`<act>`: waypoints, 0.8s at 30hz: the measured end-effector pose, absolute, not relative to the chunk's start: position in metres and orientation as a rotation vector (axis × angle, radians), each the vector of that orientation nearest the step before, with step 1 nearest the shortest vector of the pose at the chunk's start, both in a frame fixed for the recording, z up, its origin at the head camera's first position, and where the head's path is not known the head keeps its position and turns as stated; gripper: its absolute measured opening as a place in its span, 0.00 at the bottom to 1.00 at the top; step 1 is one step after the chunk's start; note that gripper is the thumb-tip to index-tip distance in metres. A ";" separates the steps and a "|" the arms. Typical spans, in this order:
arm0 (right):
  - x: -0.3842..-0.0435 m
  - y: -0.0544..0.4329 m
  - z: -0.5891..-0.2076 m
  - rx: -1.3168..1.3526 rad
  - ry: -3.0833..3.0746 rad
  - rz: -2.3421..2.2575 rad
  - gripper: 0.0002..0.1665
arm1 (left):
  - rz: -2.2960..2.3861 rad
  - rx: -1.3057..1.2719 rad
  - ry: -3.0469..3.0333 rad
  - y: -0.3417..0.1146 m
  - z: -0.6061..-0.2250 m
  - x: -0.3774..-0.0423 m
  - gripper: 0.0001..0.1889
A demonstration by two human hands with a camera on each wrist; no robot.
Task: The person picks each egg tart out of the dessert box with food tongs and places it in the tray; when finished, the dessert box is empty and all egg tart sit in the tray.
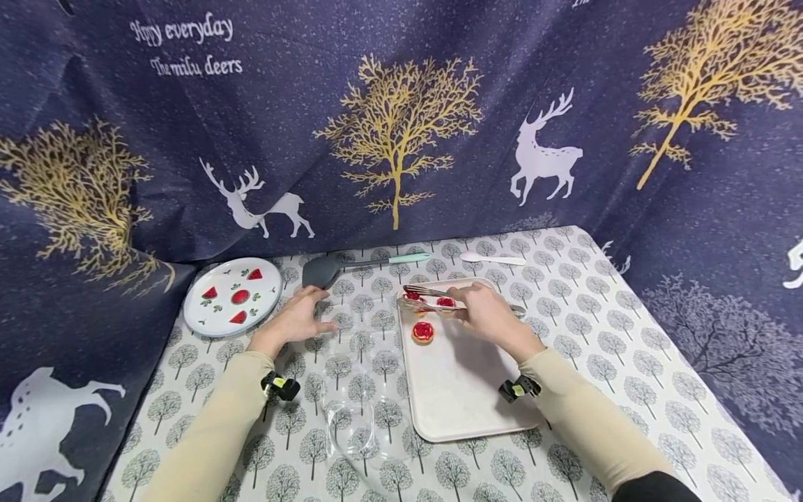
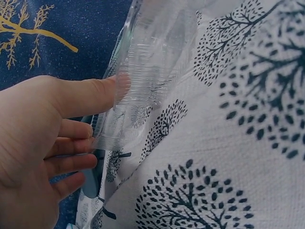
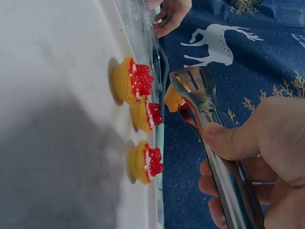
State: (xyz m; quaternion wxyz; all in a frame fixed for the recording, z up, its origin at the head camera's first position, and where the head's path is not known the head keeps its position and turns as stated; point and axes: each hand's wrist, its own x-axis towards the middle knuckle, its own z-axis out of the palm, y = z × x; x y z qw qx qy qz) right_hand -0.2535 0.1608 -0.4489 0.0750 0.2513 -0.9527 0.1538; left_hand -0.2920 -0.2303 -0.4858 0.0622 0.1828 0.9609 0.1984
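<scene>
My right hand (image 1: 489,314) grips a pair of metal tongs (image 3: 221,167) with slotted tips. Between those tips is a small tart (image 3: 174,99) with a yellow crust and red topping, lifted above the tray in the right wrist view. Three similar fruit tarts stand on the white tray (image 1: 467,397); one tart (image 1: 423,332) sits nearest its left edge. On the left, my left hand (image 1: 291,321) pinches the wall of a clear plastic container (image 2: 143,86), thumb on one side and fingers on the other. The container's outline is faint against the cloth in the head view.
A white plate (image 1: 216,317) with a watermelon pattern lies at the back left. Behind the container is a dark spatula (image 1: 323,270) with a mint handle. A white spoon (image 1: 492,259) lies behind the tray. A dark printed curtain (image 1: 439,174) borders the table.
</scene>
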 end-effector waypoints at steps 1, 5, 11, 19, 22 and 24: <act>-0.252 0.163 -0.449 0.744 -2.867 0.466 0.25 | 0.600 0.552 2.903 -0.230 -0.485 -0.292 0.45; -0.245 0.171 -0.452 0.702 -2.899 0.487 0.27 | 0.597 0.539 2.896 -0.229 -0.486 -0.293 0.45; -0.236 0.184 -0.456 0.670 -2.909 0.504 0.27 | 0.598 0.527 2.895 -0.229 -0.486 -0.294 0.44; -0.223 0.198 -0.462 0.653 -2.880 0.483 0.26 | 0.605 0.543 2.893 -0.231 -0.486 -0.293 0.44; -0.220 0.201 -0.466 0.651 -2.870 0.481 0.26 | 0.604 0.544 2.894 -0.231 -0.486 -0.293 0.44; -0.218 0.203 -0.468 0.647 -2.864 0.485 0.26 | 0.596 0.547 2.896 -0.232 -0.487 -0.293 0.44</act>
